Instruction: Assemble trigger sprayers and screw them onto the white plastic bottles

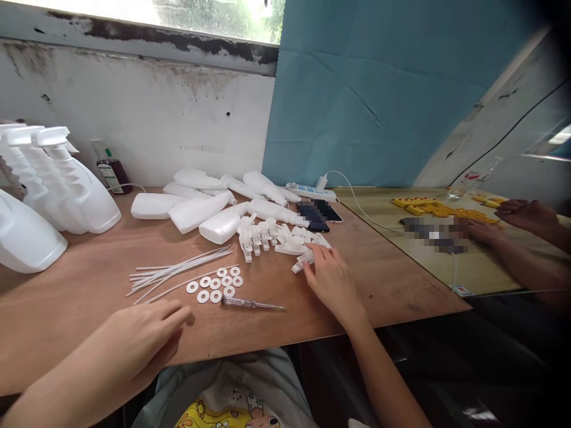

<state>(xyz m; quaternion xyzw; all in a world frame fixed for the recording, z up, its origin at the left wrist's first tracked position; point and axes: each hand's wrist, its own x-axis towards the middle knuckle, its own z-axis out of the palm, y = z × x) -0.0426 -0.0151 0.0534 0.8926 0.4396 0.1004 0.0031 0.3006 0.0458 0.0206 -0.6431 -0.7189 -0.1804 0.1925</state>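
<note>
Right hand (332,279) lay flat on the wooden table (89,279), fingers spread and loose, fingertips touching a white trigger sprayer head (300,265) at the near edge of the trigger head pile (279,236); nothing clamped. Left hand (138,339) rested palm down near the front table edge, fingers together and slightly curled, holding nothing, nearest to the white washers (216,284). Washers sat in a loose cluster mid-table, a screwdriver (252,304) with a clear handle just in front of them, a bundle of thin white dip tubes (178,270) just to their left. Empty white bottles (209,211) lay on their sides behind the pile; assembled spray bottles (57,178) stood upright at far left, a small dark bottle (111,169) behind them. Phones (319,214) and a power strip (310,191) sat at the back right. Another person's hands (504,223) were at the adjoining table over yellow pieces (439,208), well apart.
</note>
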